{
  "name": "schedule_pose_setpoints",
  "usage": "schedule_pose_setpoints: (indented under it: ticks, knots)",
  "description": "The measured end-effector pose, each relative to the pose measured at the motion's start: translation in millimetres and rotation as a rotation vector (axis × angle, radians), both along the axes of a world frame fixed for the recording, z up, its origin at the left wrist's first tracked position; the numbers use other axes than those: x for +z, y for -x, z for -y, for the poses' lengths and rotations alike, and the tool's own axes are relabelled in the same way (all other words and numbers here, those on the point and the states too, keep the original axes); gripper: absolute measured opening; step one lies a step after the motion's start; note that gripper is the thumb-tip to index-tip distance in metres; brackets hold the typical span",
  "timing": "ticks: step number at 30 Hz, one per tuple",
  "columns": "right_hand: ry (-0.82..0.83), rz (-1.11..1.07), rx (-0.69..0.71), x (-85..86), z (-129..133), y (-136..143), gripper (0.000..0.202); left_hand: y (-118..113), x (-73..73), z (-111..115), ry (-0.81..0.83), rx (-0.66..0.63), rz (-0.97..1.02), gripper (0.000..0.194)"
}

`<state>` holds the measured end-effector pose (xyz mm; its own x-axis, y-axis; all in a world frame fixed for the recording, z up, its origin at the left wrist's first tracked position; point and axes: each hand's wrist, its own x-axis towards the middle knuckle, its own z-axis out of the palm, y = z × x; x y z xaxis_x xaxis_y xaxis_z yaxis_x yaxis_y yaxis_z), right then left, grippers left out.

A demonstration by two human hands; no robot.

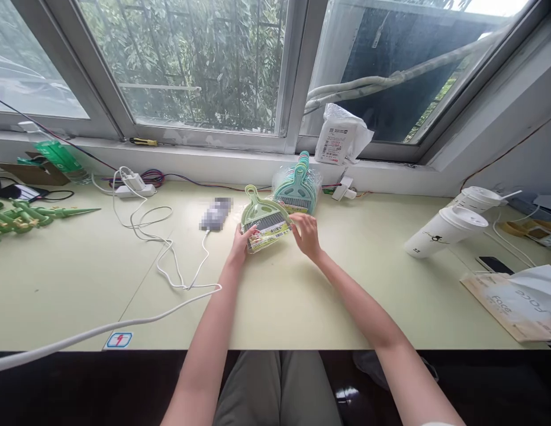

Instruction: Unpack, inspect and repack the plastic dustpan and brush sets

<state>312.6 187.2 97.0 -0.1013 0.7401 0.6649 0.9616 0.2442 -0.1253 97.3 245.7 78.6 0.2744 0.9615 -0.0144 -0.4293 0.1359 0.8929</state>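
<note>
Kind of place: an indoor workroom or office-like work spot; which of the two cannot be told
Counter: long, pale yellow-green top point(302, 302), with a handwritten number label point(119, 339) on its near edge
Window: wide, metal-framed panes point(204, 71) along the far side, leaves and bars outside
Ledge: white sill point(239, 158) holding a yellow utility knife point(143, 142)
Goods: a stack of dustpans point(297, 188) in clear plastic, plus a wrapped dustpan and brush point(267, 226) nearer
Power: white power strip point(135, 191) and loose cables, far left
Personal items: lidded cups point(446, 232), a phone point(495, 264) and a tissue pack point(512, 302), right
</note>
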Motion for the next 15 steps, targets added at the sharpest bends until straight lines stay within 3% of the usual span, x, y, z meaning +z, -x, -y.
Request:
schedule_pose_setpoints:
  ticks: [3, 8, 15]
  knots:
    - [0.145, 0.051, 0.129, -11.3, 34, 24, 0.036, -11, -0.3, 11, -0.015, -0.061, 0.032, 0.056]
    - [0.170, -0.114, 0.063, -23.2, 61, 30, 0.041, -18, -1.3, 30, -0.055, -0.059, 0.051, 0.052]
    - [0.328, -1.081, 0.064, -25.6, 61, 21, 0.041, -23, 1.6, 50, -0.047, -0.106, 0.045, 0.069]
